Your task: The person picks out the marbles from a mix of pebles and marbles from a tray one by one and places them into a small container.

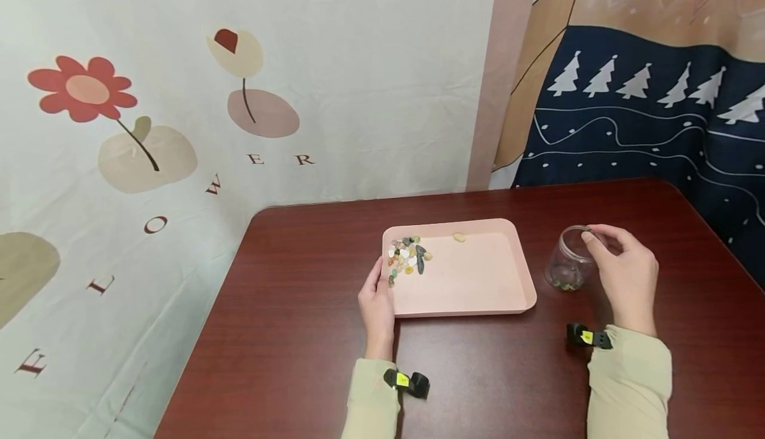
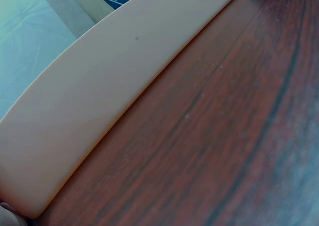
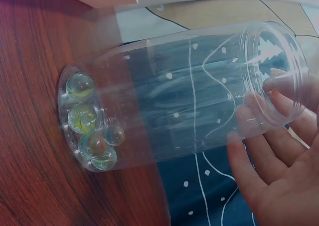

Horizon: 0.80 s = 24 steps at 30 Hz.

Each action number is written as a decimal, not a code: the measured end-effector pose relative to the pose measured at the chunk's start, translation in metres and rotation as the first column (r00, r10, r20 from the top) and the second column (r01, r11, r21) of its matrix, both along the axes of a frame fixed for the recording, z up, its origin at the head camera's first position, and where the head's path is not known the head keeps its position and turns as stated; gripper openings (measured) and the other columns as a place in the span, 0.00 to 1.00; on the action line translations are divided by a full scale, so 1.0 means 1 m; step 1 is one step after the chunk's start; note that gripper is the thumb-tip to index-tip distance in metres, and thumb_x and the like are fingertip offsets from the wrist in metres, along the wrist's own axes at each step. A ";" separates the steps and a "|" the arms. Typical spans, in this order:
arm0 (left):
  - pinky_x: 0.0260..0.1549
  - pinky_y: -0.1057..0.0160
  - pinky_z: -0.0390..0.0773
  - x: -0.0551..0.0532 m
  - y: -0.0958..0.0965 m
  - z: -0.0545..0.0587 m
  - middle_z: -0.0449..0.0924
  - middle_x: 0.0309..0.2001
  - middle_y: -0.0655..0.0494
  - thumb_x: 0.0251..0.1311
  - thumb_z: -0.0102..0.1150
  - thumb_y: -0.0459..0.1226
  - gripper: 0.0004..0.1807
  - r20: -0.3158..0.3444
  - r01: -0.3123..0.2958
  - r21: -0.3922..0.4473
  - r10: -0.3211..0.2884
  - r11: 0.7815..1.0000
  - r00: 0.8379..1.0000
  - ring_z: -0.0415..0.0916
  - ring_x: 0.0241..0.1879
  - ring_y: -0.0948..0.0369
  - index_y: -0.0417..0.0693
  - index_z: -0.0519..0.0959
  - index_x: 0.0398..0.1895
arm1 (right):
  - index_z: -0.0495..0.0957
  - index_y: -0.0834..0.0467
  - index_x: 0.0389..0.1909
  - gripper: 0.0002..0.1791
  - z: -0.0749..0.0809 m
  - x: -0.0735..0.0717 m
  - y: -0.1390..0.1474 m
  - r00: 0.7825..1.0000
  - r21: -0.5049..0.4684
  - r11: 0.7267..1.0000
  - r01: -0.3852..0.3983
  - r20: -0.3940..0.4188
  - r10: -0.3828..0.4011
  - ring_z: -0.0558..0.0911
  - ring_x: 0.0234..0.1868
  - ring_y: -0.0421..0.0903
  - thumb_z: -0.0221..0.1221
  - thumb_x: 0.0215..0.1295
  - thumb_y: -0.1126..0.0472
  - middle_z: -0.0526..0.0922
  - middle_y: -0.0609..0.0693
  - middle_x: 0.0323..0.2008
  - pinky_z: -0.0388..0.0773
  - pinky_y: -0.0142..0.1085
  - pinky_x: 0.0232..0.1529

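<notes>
My left hand (image 1: 378,307) holds the left edge of a pale pink tray (image 1: 478,279). Several small mixed pebbles (image 1: 406,256) lie bunched at the tray's left end. A single yellowish stone (image 1: 459,237) sits apart near its back wall. In the left wrist view the tray's side wall (image 2: 114,66) runs close along the tabletop, with a bit of finger at the bottom left corner. To the right of the tray, my right hand (image 1: 627,266) pinches the rim of a clear plastic jar (image 3: 164,96). Several glass marbles (image 3: 82,119) rest at the jar's bottom.
Both things are on a dark red wooden table (image 1: 287,333). Behind it hangs a white cloth (image 1: 370,80) printed with flowers and letters. A navy cloth (image 1: 645,133) with white trees hangs at the back right, beyond the jar.
</notes>
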<state>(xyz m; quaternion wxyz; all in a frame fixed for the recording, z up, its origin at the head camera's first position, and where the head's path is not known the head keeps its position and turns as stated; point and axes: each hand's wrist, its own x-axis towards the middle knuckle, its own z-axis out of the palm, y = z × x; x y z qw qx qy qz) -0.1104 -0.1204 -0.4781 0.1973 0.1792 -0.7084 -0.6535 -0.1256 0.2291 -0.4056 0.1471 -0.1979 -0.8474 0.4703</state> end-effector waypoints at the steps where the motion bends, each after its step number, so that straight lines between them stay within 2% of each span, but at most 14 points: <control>1: 0.54 0.65 0.65 0.000 0.000 0.000 0.73 0.53 0.63 0.61 0.45 0.30 0.19 -0.001 -0.001 -0.001 0.001 1.000 1.000 0.65 0.55 0.68 0.52 0.74 0.54 | 0.77 0.46 0.50 0.25 0.000 0.000 0.000 1.000 -0.001 1.000 -0.001 -0.001 0.001 0.71 0.41 0.37 0.55 0.54 0.39 0.78 0.47 0.44 0.67 0.27 0.35; 10: 0.53 0.64 0.66 -0.001 0.000 -0.001 0.73 0.53 0.60 0.60 0.45 0.30 0.19 -0.014 -0.007 0.001 0.007 1.000 1.000 0.66 0.55 0.67 0.50 0.74 0.54 | 0.76 0.46 0.50 0.24 0.002 0.000 0.000 1.000 -0.006 1.000 -0.009 -0.009 0.009 0.71 0.41 0.37 0.55 0.54 0.40 0.78 0.46 0.43 0.67 0.26 0.35; 17: 0.51 0.65 0.68 -0.001 0.000 -0.002 0.73 0.53 0.60 0.61 0.43 0.30 0.19 -0.012 0.002 0.018 -0.001 1.000 1.000 0.67 0.54 0.66 0.50 0.74 0.54 | 0.76 0.45 0.50 0.24 0.002 0.000 0.000 1.000 0.004 1.000 -0.019 0.001 0.019 0.70 0.42 0.37 0.54 0.55 0.40 0.77 0.48 0.46 0.68 0.25 0.34; 18: 0.51 0.65 0.68 0.000 0.001 0.002 0.73 0.53 0.58 0.61 0.43 0.30 0.19 -0.011 0.005 0.020 -0.005 1.000 1.000 0.67 0.54 0.65 0.49 0.74 0.54 | 0.76 0.45 0.50 0.24 0.002 0.000 0.000 1.000 0.002 1.000 -0.021 0.004 0.021 0.70 0.42 0.38 0.54 0.55 0.39 0.77 0.48 0.47 0.68 0.25 0.34; 24: 0.52 0.64 0.67 0.000 0.001 0.002 0.73 0.53 0.58 0.62 0.44 0.31 0.19 -0.010 0.017 0.030 -0.017 0.999 1.000 0.66 0.55 0.66 0.49 0.73 0.55 | 0.76 0.45 0.50 0.24 0.002 0.001 0.001 1.000 0.017 1.000 -0.017 0.008 0.017 0.70 0.44 0.39 0.53 0.55 0.39 0.77 0.48 0.47 0.68 0.27 0.35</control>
